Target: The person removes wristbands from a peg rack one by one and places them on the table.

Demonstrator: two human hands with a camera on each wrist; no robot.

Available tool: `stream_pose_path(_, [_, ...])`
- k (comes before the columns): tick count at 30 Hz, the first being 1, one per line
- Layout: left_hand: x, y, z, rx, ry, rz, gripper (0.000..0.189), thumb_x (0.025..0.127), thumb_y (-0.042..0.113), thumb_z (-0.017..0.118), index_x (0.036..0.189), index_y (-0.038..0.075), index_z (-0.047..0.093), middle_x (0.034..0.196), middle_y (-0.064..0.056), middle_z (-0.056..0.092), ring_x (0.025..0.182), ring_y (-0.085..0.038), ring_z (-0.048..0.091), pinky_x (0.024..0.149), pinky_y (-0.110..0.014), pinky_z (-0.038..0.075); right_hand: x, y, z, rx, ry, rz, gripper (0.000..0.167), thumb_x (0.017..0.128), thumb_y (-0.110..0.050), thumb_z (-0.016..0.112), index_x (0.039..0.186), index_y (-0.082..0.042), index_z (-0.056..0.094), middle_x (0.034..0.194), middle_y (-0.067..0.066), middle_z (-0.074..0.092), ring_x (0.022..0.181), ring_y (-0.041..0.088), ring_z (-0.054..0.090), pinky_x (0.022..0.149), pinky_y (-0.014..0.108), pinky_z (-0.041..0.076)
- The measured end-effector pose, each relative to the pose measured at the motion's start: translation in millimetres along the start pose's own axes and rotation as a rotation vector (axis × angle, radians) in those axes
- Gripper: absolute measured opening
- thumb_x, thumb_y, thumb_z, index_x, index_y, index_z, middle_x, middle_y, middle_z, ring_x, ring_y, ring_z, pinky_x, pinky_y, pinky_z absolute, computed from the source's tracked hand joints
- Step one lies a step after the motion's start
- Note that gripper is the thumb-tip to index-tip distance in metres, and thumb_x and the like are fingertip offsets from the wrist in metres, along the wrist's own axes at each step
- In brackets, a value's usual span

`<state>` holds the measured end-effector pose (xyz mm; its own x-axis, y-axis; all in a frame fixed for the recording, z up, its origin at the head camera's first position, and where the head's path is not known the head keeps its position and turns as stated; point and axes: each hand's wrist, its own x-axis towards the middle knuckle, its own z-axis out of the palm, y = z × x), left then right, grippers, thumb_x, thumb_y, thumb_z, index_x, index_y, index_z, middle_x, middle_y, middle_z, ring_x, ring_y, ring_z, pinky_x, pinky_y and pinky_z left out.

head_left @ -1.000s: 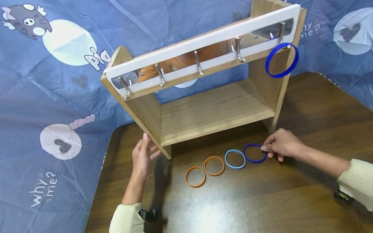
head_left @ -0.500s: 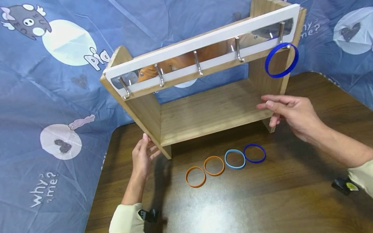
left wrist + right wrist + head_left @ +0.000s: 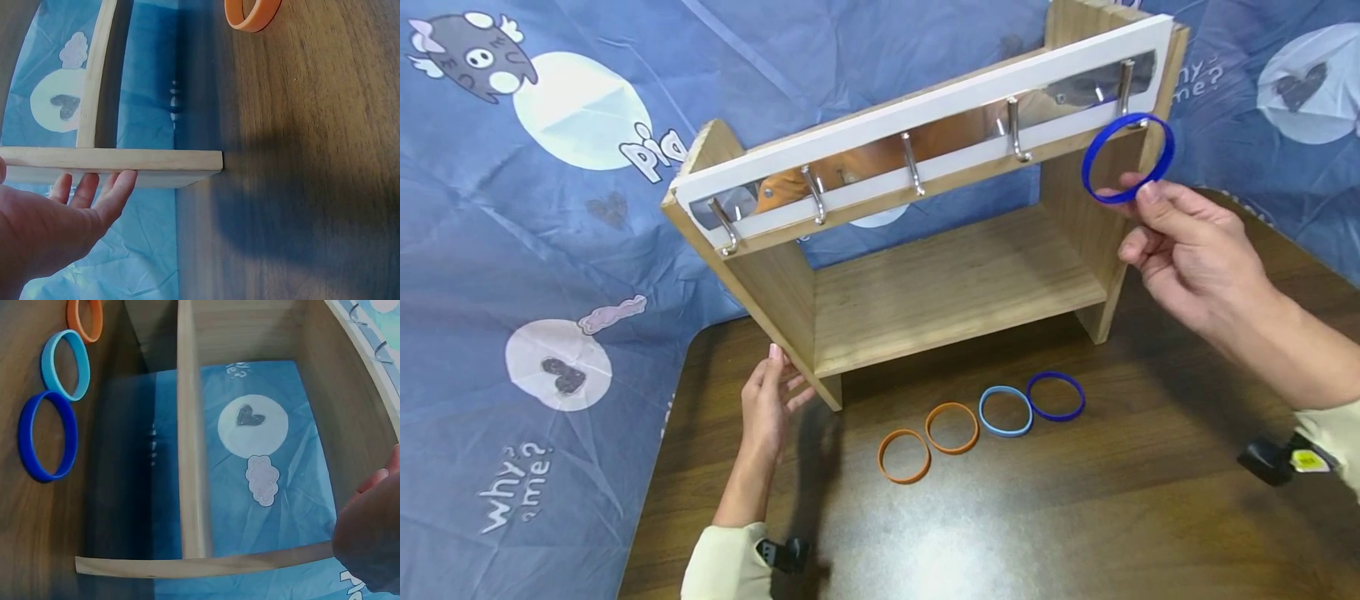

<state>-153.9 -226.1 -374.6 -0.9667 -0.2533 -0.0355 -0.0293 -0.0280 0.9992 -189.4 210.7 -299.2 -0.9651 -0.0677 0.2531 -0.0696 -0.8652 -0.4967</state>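
Note:
A dark blue silicone wristband [image 3: 1091,167] hangs from the rightmost hook of the wooden rack [image 3: 955,287]. My right hand [image 3: 1206,250] pinches its lower edge, thumb in front and fingertips partly hidden behind the band. In the right wrist view that hand [image 3: 372,528] shows only at the right edge, and the band it holds is out of sight. My left hand [image 3: 765,408] rests against the outer face of the rack's left side panel [image 3: 156,160], its fingers fairly straight.
On the brown table [image 3: 1037,517], before the rack, lie a second dark blue wristband [image 3: 1082,396], a light blue wristband [image 3: 1005,432] and two orange wristbands [image 3: 904,480]. Several metal hooks [image 3: 912,167] line the rack's top rail. Blue printed cloth [image 3: 580,258] hangs behind.
My right hand has left the table beside the lower dark blue wristband, risen past the shelf, and taken hold of the hanging one. My left hand has stayed in place.

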Motion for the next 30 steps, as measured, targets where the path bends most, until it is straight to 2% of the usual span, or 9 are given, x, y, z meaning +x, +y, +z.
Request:
stream_pose_path(7, [-0.4,0.8,0.2,-0.002,-0.001,0.000,0.044,0.101,0.044,0.043,0.109,0.002,0.052,0.106,-0.010,0.054,0.094,-0.018,0.061,0.086,-0.038,0.055,-0.7,-0.5,4.7,0.043,-0.002,-0.045,0.020,0.096,0.008,0.046,0.099,0.017,0.063,0.101,0.025,0.068,0.046,0.030,0.057,0.045,0.034,0.051])
stream_pose_path(13, [-0.6,-0.1,0.0,0.007,-0.011,0.003,0.046,0.102,0.045,0.041,0.111,0.002,0.051,0.106,-0.009,0.054,0.096,-0.021,0.060,0.088,-0.042,0.053,-0.7,-6.8,14.4,0.047,-0.028,-0.071,0.020,0.097,0.007,0.045,0.106,0.017,0.060,0.096,0.030,0.067,0.045,0.031,0.057,0.044,0.034,0.050])
stream_pose_path(20, [-1.1,-0.1,-0.5,0.000,-0.009,0.006,0.045,0.102,0.045,0.041,0.110,0.002,0.051,0.103,-0.007,0.055,0.095,-0.021,0.061,0.088,-0.043,0.054,-2.5,-14.5,23.5,0.047,-0.042,-0.083,0.023,0.097,0.005,0.044,0.112,0.017,0.058,0.097,0.033,0.065,0.045,0.032,0.056,0.044,0.035,0.048])
stream_pose_path(25, [-0.6,0.1,-0.7,0.003,-0.009,0.011,0.044,0.101,0.046,0.041,0.108,0.003,0.051,0.104,-0.007,0.055,0.096,-0.021,0.061,0.088,-0.043,0.054,-6.3,-14.3,22.1,-0.006,-0.048,-0.071,0.023,0.097,0.005,0.044,0.111,0.017,0.058,0.096,0.033,0.066,0.045,0.030,0.055,0.043,0.034,0.047])
stream_pose_path(30, [-0.9,0.3,-0.6,0.003,-0.011,0.005,0.045,0.102,0.045,0.040,0.110,0.003,0.051,0.104,-0.006,0.054,0.096,-0.021,0.061,0.089,-0.043,0.053,-13.8,-13.2,10.2,-0.126,-0.135,-0.016,0.024,0.098,0.008,0.040,0.110,0.017,0.060,0.100,0.029,0.067,0.049,0.028,0.058,0.046,0.031,0.049])
